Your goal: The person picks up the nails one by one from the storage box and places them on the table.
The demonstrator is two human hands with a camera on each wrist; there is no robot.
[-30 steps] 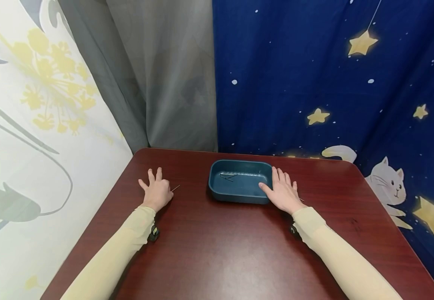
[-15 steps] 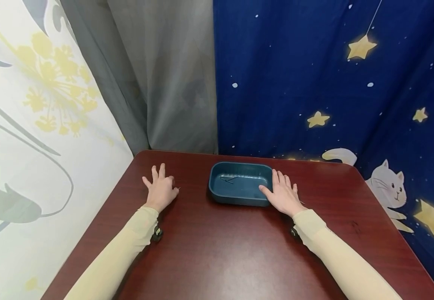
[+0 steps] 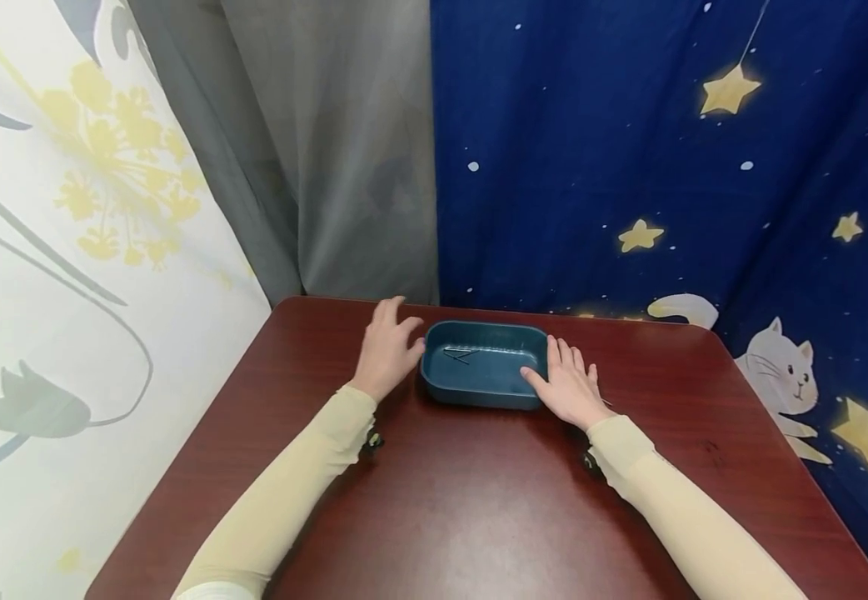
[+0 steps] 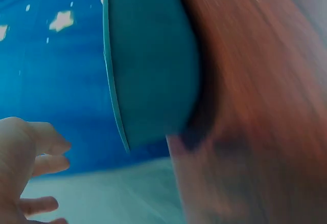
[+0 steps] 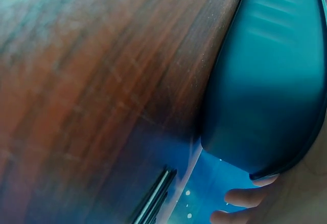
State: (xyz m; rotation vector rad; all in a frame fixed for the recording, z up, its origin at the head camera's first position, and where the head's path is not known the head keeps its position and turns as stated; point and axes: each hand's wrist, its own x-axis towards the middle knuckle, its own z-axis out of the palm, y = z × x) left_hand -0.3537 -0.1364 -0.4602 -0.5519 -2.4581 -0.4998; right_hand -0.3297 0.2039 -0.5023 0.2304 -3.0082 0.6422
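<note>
The blue-green container (image 3: 484, 399) stands on the table (image 3: 471, 483), with several thin dark sticks (image 3: 458, 356) lying inside at the left. At its left end is my left hand (image 3: 387, 354), thumb and index finger by the rim; whether a stick is between them cannot be seen. The left wrist view shows this hand's bent fingers (image 4: 50, 138) beside the container wall (image 4: 153, 65). My right hand (image 3: 571, 385) rests on the container's right end, fingers straight, thumb over the rim. In the right wrist view its fingers (image 5: 248, 197) reach past the container's corner (image 5: 271, 96).
More thin sticks (image 5: 153, 198) lie together on the table beside the right hand, mostly hidden by it in the head view. A grey curtain (image 3: 362, 167) and a blue star-patterned curtain (image 3: 569, 167) hang behind the table's far edge; a white patterned cloth (image 3: 44, 292) hangs at the left.
My left hand has moved right from the table's left part to the container; the thin stick seen at its fingertips before is now out of sight. The right hand has stayed in place.
</note>
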